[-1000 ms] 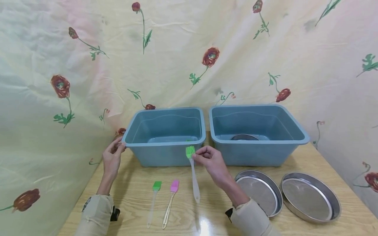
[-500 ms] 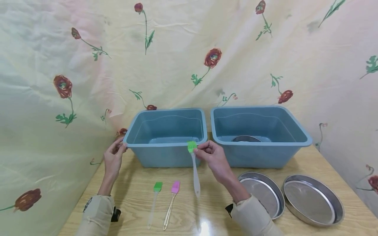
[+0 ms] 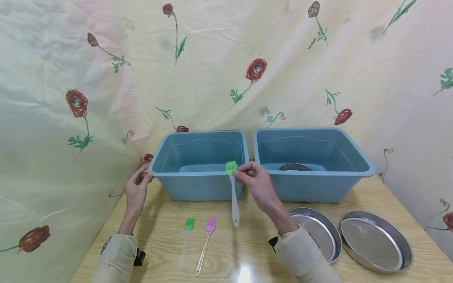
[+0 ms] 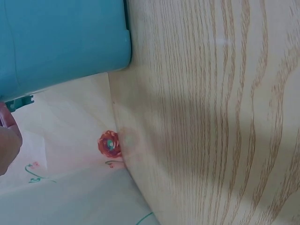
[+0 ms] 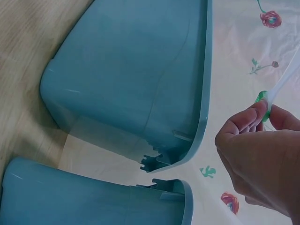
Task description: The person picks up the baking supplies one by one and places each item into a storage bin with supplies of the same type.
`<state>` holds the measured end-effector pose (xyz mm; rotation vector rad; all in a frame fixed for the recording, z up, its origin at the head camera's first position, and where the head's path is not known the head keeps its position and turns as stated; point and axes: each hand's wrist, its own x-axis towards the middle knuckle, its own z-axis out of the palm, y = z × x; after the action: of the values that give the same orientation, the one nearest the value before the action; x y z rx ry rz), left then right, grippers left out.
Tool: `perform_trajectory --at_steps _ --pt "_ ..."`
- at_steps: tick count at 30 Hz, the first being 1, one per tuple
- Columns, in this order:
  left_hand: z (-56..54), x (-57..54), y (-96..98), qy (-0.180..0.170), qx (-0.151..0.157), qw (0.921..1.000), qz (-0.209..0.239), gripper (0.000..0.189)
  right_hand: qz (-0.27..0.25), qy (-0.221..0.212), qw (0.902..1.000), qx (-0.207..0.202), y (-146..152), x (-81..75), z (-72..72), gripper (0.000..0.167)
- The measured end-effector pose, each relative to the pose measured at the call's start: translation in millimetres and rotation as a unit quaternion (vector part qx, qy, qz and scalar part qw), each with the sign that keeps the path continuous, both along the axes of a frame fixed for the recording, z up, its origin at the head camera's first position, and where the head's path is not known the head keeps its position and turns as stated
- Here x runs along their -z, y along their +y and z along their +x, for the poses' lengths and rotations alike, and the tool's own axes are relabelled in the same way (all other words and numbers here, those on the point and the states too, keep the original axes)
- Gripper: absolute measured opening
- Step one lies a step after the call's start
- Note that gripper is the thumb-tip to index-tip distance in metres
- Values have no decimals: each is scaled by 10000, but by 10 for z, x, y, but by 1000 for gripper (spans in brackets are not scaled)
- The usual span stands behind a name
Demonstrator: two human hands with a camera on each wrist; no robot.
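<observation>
1. Before the front wall of the left-hand blue rectangular plastic bin (image 3: 198,188), near its right corner, a pastry brush with bright green bristles and a whitish handle (image 3: 234,196) is held up in the air, bristles at the top, handle hanging down.
2. The person's right hand (image 3: 257,184) pinches this brush between thumb and fingers, just where the green head meets the handle. The bristles overlap the bin's front rim from the head view; whether they reach over the opening, I cannot tell.
3. The person's left hand (image 3: 137,190) grips the same bin at its front left corner, thumb and fingers bent about the rim.
4. Below, on the pale wood-grained table (image 3: 159,243), two more brushes lie side by side, slightly apart: one with a darker green head (image 3: 189,224), and, to its right, one with a pink head (image 3: 210,225).
5. To the right stands a matching blue plastic bin (image 3: 311,186) with a round metal pan (image 3: 296,166) inside, only partly visible.
6. In front of that bin, two shallow round silver metal pans (image 3: 373,239) rest next to each other, the nearer one partly hidden by the right forearm.
7. Behind everything hangs a cream cloth printed with red flowers (image 3: 198,90).
</observation>
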<state>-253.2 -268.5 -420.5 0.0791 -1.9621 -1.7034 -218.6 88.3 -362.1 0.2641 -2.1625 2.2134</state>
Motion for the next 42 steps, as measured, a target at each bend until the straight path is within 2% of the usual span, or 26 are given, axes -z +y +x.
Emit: perform_trajectory --at_steps 8,14,20,42 --pt "-8 -19 3 -26 29 10000 28 37 44 116 9999 99 13 -51 -103 15" --pt "3 -33 15 -73 24 10000 22 38 -159 13 9997 161 2 -108 -187 15" --pt "-5 -14 8 -92 -1 10000 -8 38 -119 -94 9994 308 -15 -159 -269 15" --pt "-9 -3 0 -19 6 10000 5 37 -113 -73 9989 442 -68 -197 -506 18"
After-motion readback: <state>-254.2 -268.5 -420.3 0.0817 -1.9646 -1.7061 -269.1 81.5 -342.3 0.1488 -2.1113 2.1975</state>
